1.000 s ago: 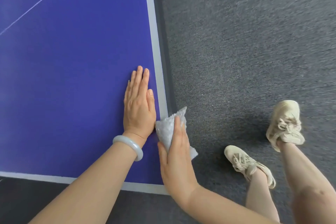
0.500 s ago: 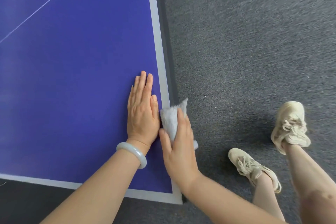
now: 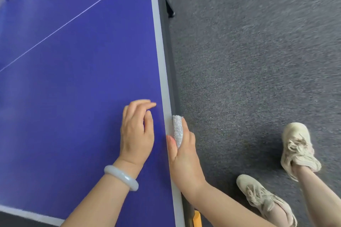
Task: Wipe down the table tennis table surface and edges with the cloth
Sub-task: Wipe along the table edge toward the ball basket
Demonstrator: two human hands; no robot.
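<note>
The blue table tennis table (image 3: 73, 79) fills the left half of the view, with a pale side edge line (image 3: 162, 64) running up and down. My right hand (image 3: 182, 155) grips a grey-white cloth (image 3: 177, 129) against that side edge, thumb on top of the line and fingers down the table's side. My left hand (image 3: 137, 132) hovers over the blue surface just left of the edge, its fingers loosely curled and holding nothing; a pale bangle sits on that wrist.
Grey carpet (image 3: 249, 61) covers the floor to the right. My two feet in beige shoes (image 3: 299, 149) stand there. A table leg (image 3: 169, 8) shows under the far edge. The table's near end line (image 3: 27, 214) crosses the bottom left.
My left hand has lifted off the surface, its flat fingers now curled. My right hand has slid the cloth forward along the side edge, and the cloth is now bunched tighter in the grip.
</note>
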